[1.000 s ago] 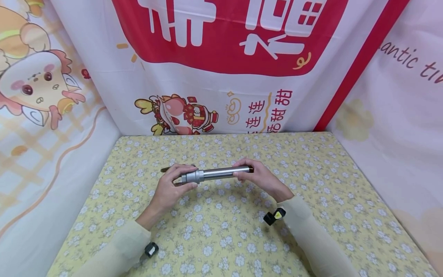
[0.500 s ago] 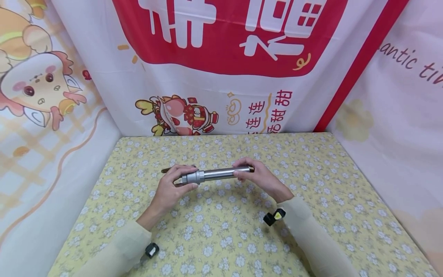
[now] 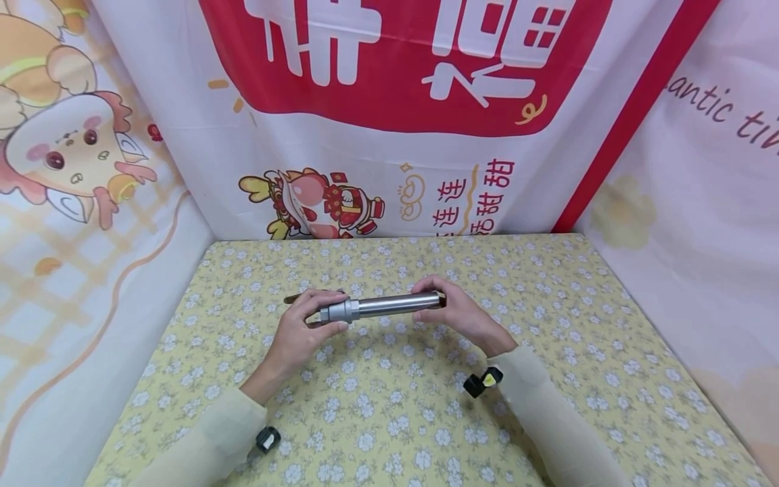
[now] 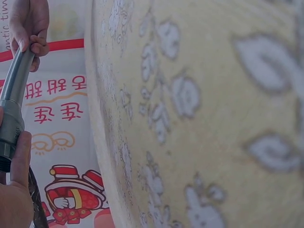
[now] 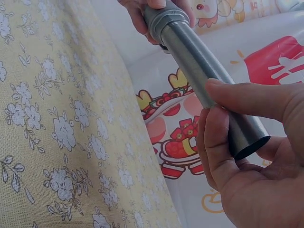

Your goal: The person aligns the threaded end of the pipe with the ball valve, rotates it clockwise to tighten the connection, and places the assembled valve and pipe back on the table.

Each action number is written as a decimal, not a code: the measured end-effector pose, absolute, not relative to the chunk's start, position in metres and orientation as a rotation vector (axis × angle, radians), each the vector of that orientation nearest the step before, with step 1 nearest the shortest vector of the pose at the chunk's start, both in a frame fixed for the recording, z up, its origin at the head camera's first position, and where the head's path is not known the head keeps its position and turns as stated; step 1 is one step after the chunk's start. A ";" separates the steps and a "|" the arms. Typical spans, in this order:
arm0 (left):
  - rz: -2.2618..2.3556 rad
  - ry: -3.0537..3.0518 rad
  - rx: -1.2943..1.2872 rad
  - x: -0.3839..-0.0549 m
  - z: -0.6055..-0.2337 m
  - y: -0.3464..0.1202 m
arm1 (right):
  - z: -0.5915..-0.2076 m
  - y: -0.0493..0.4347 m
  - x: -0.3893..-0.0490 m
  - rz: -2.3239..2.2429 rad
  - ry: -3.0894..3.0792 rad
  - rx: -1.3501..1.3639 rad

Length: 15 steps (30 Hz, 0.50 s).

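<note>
A smooth steel pipe (image 3: 389,305) is joined at its left end to a grey metal fitting (image 3: 341,311) with hexagonal edges. My left hand (image 3: 298,335) grips that fitting between thumb and fingers. A dark lever-like strip (image 3: 292,298) shows behind the hand, and its join to the fitting is hidden. At the pipe's other end, my right hand (image 3: 459,314) holds it with thumb and curled fingers. In the right wrist view the pipe's near end (image 5: 251,146) is open and hollow. Both pieces are held above the table, nearly level, the right end slightly farther back.
Beneath the hands spreads a table with a yellow floral cloth (image 3: 389,406). A printed white and red curtain (image 3: 389,149) closes off the back; more printed fabric (image 3: 146,284) hangs along the left, and a pale sheet (image 3: 681,270) along the right.
My right thumb and fingers have shifted on the pipe, baring more of its right end. The left hand and the fitting have stayed almost still.
</note>
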<state>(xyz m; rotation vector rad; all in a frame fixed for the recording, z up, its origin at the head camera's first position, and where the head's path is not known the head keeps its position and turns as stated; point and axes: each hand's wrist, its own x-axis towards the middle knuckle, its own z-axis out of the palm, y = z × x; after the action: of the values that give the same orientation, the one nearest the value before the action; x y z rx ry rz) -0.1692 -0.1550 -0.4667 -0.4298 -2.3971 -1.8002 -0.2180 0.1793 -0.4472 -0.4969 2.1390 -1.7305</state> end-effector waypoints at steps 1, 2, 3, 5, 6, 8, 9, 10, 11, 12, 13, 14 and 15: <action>-1.799 -2.398 -0.431 -0.169 -0.467 -0.155 | -0.447 0.179 -0.218 -1.731 2.138 -0.496; -1.797 -2.398 -0.432 -0.169 -0.467 -0.155 | -0.447 0.179 -0.218 -1.731 2.136 -0.493; -1.797 -2.397 -0.433 -0.169 -0.467 -0.155 | -0.447 0.179 -0.218 -1.732 2.134 -0.491; -1.796 -2.396 -0.437 -0.170 -0.467 -0.155 | -0.447 0.179 -0.217 -1.732 2.129 -0.486; -1.795 -2.395 -0.438 -0.170 -0.468 -0.155 | -0.447 0.179 -0.217 -1.732 2.126 -0.485; -1.796 -2.394 -0.438 -0.170 -0.468 -0.155 | -0.447 0.179 -0.217 -1.732 2.124 -0.486; -1.797 -2.393 -0.438 -0.170 -0.468 -0.155 | -0.447 0.179 -0.217 -1.730 2.122 -0.488; -1.797 -2.392 -0.438 -0.170 -0.468 -0.155 | -0.447 0.179 -0.217 -1.728 2.122 -0.490; -1.797 -2.392 -0.439 -0.170 -0.468 -0.155 | -0.447 0.179 -0.217 -1.726 2.121 -0.494; -1.796 -2.392 -0.438 -0.170 -0.468 -0.155 | -0.447 0.180 -0.217 -1.724 2.120 -0.496; -1.795 -2.391 -0.438 -0.170 -0.468 -0.155 | -0.447 0.180 -0.217 -1.722 2.118 -0.499; -1.795 -2.390 -0.439 -0.170 -0.468 -0.155 | -0.447 0.180 -0.217 -1.721 2.117 -0.500; -1.795 -2.389 -0.439 -0.170 -0.468 -0.155 | -0.447 0.180 -0.217 -1.719 2.116 -0.501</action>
<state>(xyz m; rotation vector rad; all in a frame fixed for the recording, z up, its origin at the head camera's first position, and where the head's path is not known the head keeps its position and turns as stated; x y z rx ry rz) -0.1703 -0.1550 -0.4683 -0.4393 -2.3893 -1.7945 -0.2171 0.1803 -0.4474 -0.5006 2.1161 -1.7188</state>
